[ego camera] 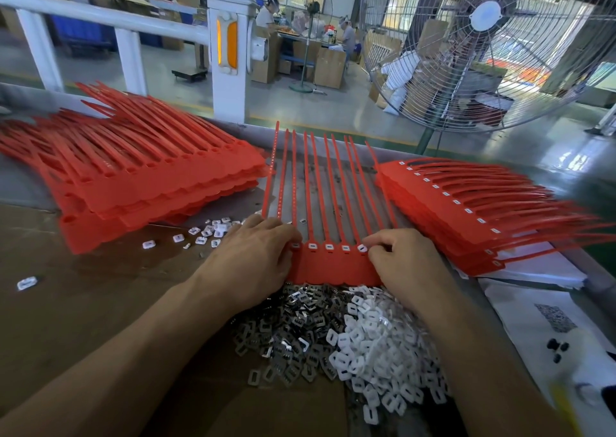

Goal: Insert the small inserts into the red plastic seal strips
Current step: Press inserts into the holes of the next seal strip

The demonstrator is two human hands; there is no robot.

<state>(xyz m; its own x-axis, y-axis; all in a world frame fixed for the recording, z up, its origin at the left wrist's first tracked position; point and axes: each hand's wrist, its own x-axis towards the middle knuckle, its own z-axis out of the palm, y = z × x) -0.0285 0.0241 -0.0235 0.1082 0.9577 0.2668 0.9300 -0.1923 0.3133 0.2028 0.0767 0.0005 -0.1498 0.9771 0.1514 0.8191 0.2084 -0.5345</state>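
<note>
Both forearms reach forward from the near edge of the counter (83,303), palms down, onto one sheet of red seal strips (333,266) lying at the counter's middle with its thin tails pointing toward the far edge. The left hand (253,256) lies flat with fingers curled over the sheet's left end, pressing it down rather than gripping it. The right hand (406,263) is partly closed at the sheet's right end, thumb and forefinger pinched at the last white insert (361,248), though what they hold is probably hidden by the fingertips. Four white inserts sit in a row in the heads between the hands. A heap of loose white and metal inserts (350,340) lies just beneath the wrists. A stack of unfilled strips (140,176) lies toward the left edge, a stack of filled strips (466,209) toward the right
</note>
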